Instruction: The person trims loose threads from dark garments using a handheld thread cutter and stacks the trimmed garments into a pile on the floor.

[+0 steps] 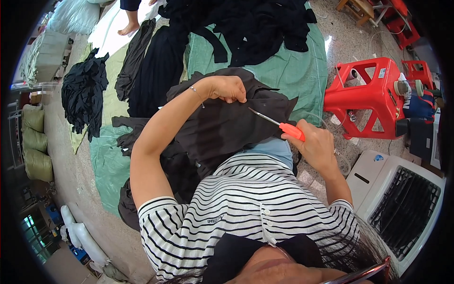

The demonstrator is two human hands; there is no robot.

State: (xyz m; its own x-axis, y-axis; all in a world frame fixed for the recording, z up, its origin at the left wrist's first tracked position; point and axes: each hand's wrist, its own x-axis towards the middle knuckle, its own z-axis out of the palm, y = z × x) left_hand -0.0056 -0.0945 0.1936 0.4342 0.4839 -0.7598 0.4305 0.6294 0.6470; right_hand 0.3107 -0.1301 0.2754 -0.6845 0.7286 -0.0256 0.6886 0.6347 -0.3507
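Dark grey-brown cloth (222, 125), which looks like a garment piece, lies spread across my lap. My left hand (224, 89) is closed in a pinch on its upper edge, with the fingertips pressed together near a seam line. In my right hand (316, 144) is a seam ripper (292, 130) with an orange-red handle and a thin metal shaft. Its tip points up and left, just above the cloth and a short way from my left fingertips. Whether the tip touches the cloth, I cannot tell.
Piles of black garments (255, 28) lie ahead on a green sheet (309, 61), with a dark cloth heap (86, 92) at left. To the right stand a red plastic stool (366, 90) and a white air cooler (373, 177). Another person's bare foot (128, 29) shows at the far left.
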